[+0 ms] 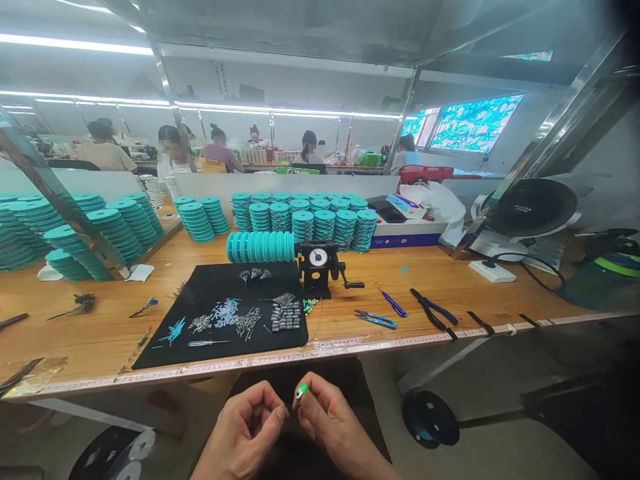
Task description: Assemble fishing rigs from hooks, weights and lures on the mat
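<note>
Below the table's front edge, my left hand [253,427] has thumb and forefinger pinched together; what lies between them is too small to make out. Close beside it, my right hand [327,417] grips a small green-and-white piece [302,391] at its fingertips. A black mat [220,353] lies just beyond both hands. On it are turquoise tube pieces [175,329], pale clear bits [225,312], small metal parts [249,322], grey weights [286,319] and a thin clear-handled tool [207,343]. Coloured beads [310,307] sit at the mat's right edge.
Behind the mat stands a black hand-cranked winder [317,267] with turquoise spools [260,247] on its shaft. Blue snips [376,319], a blue pen-like tool [393,303] and pliers [433,309] lie rightward. Spool stacks [303,227] and a fan [525,207] stand behind; people sit beyond.
</note>
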The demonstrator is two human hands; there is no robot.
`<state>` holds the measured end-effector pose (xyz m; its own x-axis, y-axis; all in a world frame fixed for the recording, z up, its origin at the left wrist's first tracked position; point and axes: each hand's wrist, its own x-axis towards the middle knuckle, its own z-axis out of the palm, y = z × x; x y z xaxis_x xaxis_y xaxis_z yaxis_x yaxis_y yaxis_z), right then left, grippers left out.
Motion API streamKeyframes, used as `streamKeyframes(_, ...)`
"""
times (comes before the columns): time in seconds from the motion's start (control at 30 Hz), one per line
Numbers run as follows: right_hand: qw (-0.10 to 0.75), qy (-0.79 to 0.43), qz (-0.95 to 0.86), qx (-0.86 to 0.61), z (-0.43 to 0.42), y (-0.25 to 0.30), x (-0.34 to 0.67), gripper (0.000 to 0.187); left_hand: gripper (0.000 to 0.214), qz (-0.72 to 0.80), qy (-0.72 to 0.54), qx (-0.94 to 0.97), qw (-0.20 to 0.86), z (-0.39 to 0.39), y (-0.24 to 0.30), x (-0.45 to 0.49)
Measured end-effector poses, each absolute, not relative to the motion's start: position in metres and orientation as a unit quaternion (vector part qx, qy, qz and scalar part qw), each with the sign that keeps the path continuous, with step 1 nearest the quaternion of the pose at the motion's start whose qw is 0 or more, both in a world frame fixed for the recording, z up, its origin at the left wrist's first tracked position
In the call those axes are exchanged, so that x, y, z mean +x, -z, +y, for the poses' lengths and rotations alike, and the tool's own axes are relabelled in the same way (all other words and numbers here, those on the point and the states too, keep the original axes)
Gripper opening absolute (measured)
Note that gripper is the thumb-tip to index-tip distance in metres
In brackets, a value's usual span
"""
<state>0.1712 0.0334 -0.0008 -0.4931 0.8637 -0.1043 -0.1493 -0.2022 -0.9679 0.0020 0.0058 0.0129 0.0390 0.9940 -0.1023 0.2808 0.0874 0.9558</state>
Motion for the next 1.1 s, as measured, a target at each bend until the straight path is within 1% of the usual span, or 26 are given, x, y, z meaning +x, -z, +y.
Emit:
streamKeyframes(0.07,0.349,-0.701,-0.495,-0.376,0.031,-0.002,0.169,0.058,0.032,0.581,-0.376,0.559,0.457,0.005,-0.014,0.003)
streamKeyframes(0.13,0.335,-0.708,-0.470,-0.406,0.029,-0.003,0.166,0.062,0.030,0.582,-0.369,0.560,0.461,0.004,-0.016,0.005)
streamKeyframes(0.27,0.342,-0.702,-0.457,-0.425,0.026,-0.004,0.162,0.061,0.026,0.581,-0.369,0.552,0.472,0.002,-0.025,0.009)
streamKeyframes(0.37,0.353,-0.689,-0.475,-0.419,0.025,-0.001,0.161,0.061,0.028,0.566,-0.375,0.541,0.497,0.003,-0.027,0.009)
streamKeyframes(0.53,0.356,-0.699,-0.467,-0.408,0.024,0.003,0.159,0.058,0.038,0.502,-0.390,0.498,0.590,0.005,-0.013,0.005)
streamKeyframes(0.67,0.362,-0.705,-0.446,-0.416,0.023,0.003,0.158,0.056,0.039,0.439,-0.417,0.448,0.659,0.006,-0.003,0.005)
streamKeyframes(1.1,0.349,-0.696,-0.464,-0.422,0.023,-0.004,0.159,0.057,0.040,0.434,-0.405,0.413,0.691,0.005,0.002,0.003)
